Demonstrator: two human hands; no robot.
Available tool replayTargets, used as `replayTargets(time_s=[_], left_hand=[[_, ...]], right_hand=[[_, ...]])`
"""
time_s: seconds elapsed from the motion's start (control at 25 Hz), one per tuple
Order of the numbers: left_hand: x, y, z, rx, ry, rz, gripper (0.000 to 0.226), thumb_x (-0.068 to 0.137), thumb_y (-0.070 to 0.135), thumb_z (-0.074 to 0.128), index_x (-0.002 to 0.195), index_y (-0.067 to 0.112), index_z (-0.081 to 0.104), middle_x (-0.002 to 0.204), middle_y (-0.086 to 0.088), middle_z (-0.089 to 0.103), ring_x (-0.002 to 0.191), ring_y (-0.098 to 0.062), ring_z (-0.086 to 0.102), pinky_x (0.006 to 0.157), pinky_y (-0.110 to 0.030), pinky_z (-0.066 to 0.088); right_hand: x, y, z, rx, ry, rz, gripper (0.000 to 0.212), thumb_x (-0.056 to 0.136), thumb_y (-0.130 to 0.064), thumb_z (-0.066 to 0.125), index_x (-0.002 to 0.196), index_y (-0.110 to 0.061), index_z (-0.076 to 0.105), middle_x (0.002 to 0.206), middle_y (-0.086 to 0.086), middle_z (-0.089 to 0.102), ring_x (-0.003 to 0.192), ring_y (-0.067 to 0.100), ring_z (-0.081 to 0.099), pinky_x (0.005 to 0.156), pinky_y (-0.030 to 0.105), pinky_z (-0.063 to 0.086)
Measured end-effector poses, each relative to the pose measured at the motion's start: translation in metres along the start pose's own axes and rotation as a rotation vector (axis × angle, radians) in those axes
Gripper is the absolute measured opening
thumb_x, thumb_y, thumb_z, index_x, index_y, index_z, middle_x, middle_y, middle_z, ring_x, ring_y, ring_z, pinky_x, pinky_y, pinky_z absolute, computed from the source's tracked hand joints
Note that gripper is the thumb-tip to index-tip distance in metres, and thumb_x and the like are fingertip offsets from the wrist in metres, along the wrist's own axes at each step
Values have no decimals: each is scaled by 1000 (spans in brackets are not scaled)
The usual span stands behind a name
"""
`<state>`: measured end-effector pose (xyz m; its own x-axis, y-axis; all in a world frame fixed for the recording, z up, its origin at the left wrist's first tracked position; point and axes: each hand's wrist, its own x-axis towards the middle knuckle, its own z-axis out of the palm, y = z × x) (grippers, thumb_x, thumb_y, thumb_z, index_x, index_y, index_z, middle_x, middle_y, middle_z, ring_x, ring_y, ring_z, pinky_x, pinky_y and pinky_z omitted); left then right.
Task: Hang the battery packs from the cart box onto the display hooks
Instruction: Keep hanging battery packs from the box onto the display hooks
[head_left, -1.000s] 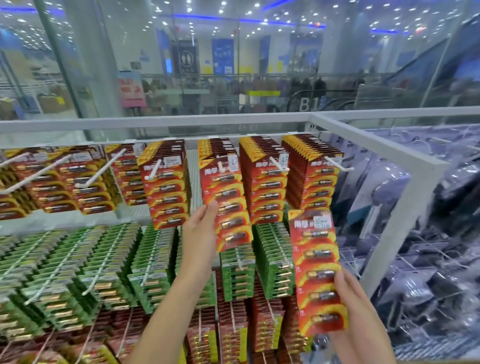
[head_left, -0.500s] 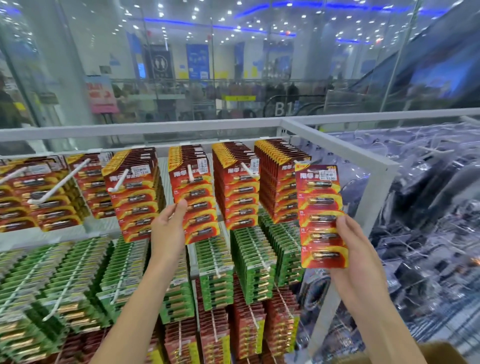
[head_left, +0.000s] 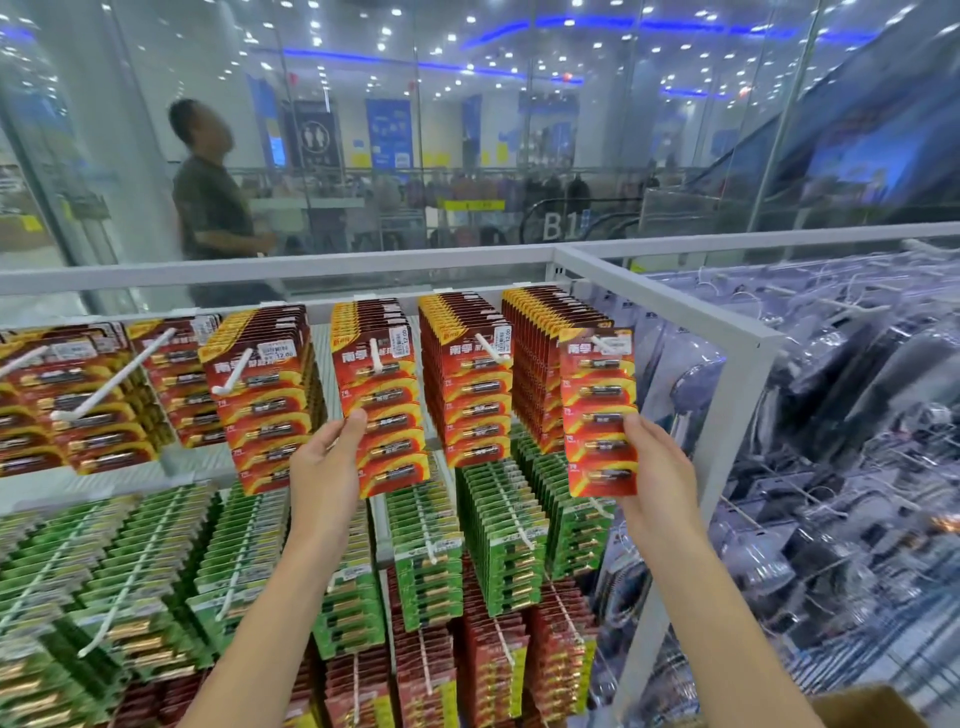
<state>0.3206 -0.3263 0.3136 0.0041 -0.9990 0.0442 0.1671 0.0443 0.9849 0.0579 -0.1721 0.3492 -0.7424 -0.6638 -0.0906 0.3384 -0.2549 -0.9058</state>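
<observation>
Step in hand: seating one red-and-yellow card-backed battery pack (head_left: 600, 410) on the rightmost white display hook (head_left: 602, 344) of the top row, right of centre in the frame.
Right hand (head_left: 657, 470): its grip grasped the lower right edge of that pack, thumb on the front face; the pack stood upright in front of the rightmost stack of red packs (head_left: 545, 364).
Hook engagement: the hook tip appeared at the pack's top, but whether it had passed through the hang hole could not be told.
Left hand (head_left: 324, 467): its grip grasped the left edge of the front pack of the middle red stack (head_left: 382, 395), which hung on its own white peg (head_left: 376, 356), centre of the frame.
Recommended method: the pack should have been kept square to the hook, the hang hole lined up with the tip, then pushed straight back until it lay against the stack.
Caution: a low grasp gave little control of the top edge; a tilted card was judged likely to snag or slide off the tip.
Supply: a brown cardboard corner (head_left: 872, 704) showed at lower right, probably the cart box; its contents were hidden.
</observation>
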Motion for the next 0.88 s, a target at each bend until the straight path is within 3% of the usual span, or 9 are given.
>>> replayTargets(time_s=[0.08,0.12,0.2,0.24,0.36,0.56,0.68,0.8,0.88], left_hand=[[-7,11,2,34,8,-6,76,66,84,74,120,31,73,124,7,74,120,-23,68,105,-53,52],[-9,16,2,54,9,7,59,76,75,73,113,30,76,118,6,76,116,-24,70,104,-54,53],[-15,24,2,74,27,34,26,92,54,70,102,31,77,107,4,79,106,-25,72,102,-54,54],[-17,26,1,85,32,50,22,94,50,69,101,31,77,105,4,79,105,-24,73,101,-54,55],[-23,27,-5,143,42,112,32,95,51,68,114,27,77,108,6,78,106,-21,73,100,-51,56],[-58,16,-21,229,54,150,25,99,43,65,119,30,71,114,7,75,107,-13,70,101,-44,55],[-92,-9,-27,242,38,44,19,100,40,65,116,31,71,114,7,74,107,-15,71,100,-41,54],[-132,-40,-13,249,-61,-91,17,100,37,65,109,26,73,107,5,77,102,-18,73,96,-42,55],[-160,-72,12,268,-180,-218,12,101,33,64,103,26,73,100,5,78,97,-16,73,94,-40,55]], right_hand=[[15,5,10,-68,44,-17,24,102,-28,62,123,-18,68,112,6,76,96,23,75,80,42,62],[21,7,13,-103,62,-27,22,102,-29,62,120,-20,69,111,4,76,97,22,74,83,42,61],[27,10,17,-143,86,-53,9,101,-31,63,106,-27,70,105,-1,75,95,19,73,83,41,60],[27,12,18,-158,93,-69,7,101,-32,63,98,-30,69,102,-3,75,93,17,72,83,39,59],[35,20,14,-226,105,-122,12,100,-35,64,90,-31,70,96,-6,76,92,15,72,85,39,57],[35,34,-3,-288,120,-116,25,102,-28,62,121,-16,72,110,0,75,106,18,67,92,34,53],[12,41,-25,-337,94,-84,30,103,-34,60,129,-21,67,121,-6,71,114,12,64,103,35,49],[-27,66,-63,-387,-5,-45,25,101,-37,62,121,-24,72,114,-13,73,108,2,66,97,25,50],[-50,88,-103,-417,42,21,20,100,-36,64,113,-25,75,105,-12,76,100,4,69,88,24,51]])
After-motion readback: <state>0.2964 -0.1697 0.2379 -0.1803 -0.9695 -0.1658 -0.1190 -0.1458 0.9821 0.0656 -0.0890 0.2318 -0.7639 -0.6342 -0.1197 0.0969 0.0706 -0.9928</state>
